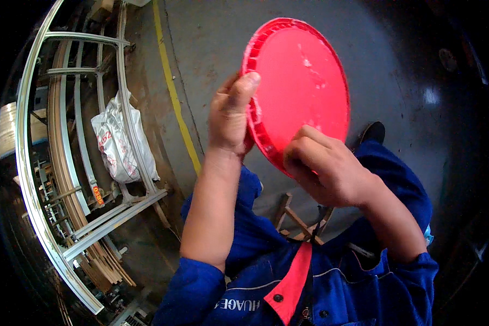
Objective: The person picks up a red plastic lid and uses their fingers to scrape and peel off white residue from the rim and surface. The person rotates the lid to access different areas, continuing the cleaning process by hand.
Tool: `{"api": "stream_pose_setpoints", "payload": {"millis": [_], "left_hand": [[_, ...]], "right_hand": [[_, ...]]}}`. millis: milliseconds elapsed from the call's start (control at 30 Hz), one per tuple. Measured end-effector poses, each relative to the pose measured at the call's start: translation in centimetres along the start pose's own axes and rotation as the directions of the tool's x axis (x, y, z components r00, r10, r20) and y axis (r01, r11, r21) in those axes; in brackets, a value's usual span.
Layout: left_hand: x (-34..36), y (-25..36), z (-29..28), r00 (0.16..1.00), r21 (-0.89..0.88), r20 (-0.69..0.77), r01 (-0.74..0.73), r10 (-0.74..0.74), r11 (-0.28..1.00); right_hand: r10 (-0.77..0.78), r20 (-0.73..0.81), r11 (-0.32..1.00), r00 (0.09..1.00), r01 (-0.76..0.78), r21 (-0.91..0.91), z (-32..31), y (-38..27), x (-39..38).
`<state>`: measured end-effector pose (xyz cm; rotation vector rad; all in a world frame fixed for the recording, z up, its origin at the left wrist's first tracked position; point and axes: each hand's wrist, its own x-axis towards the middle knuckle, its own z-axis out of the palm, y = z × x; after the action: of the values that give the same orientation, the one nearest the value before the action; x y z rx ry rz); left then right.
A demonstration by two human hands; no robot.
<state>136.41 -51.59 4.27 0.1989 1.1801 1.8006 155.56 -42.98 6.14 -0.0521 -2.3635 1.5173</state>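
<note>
A round red plastic lid [304, 81] with a ribbed rim is held up in front of me, tilted, with whitish smears on its face and edge. My left hand [231, 111] grips its left rim, thumb on the near side and the other fingers mostly hidden behind. At the lower rim my right hand [326, 165] is closed, its curled fingers against the lid's edge. Whether the right fingers pinch the rim or some small thing cannot be made out.
On the left stands a metal frame rack [127, 103] with long strips and boards. A white sack [117, 144] lies by it. A yellow line [174, 92] runs along the grey floor [206, 32]. Below me, between my legs, is a wooden stand [293, 214].
</note>
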Motion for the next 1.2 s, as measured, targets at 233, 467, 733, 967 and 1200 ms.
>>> {"api": "stream_pose_setpoints", "payload": {"millis": [233, 467, 733, 967, 1200], "left_hand": [[0.1, 0.4, -0.3, 1.000, -0.016, -0.005, -0.023, 0.022, 1.000], [0.0, -0.3, 0.9, 1.000, 0.014, -0.019, -0.012, 0.013, 1.000], [-0.1, -0.6, 1.4, 1.000, 0.006, 0.010, -0.017, 0.016, 1.000], [0.2, -1.3, 1.0, 1.000, -0.030, -0.016, -0.016, 0.016, 0.999], [0.1, -1.2, 1.5, 0.999, -0.060, -0.037, -0.022, 0.020, 0.998]], "right_hand": [[0.104, -0.170, 0.990, 0.980, -0.118, -0.076, 0.0, 1.0, -0.7], [-0.036, -0.196, 0.977, 0.980, -0.006, -0.211, 1.4, 1.9, -0.5], [-0.170, -0.213, 0.935, 0.962, 0.089, -0.342, 2.5, 1.8, 0.3], [-0.244, -0.098, 0.823, 0.965, 0.152, -0.547, 2.5, 1.9, 0.4], [-0.285, -0.149, 0.785, 0.947, 0.141, -0.603, 2.9, 2.1, 0.1]]}}
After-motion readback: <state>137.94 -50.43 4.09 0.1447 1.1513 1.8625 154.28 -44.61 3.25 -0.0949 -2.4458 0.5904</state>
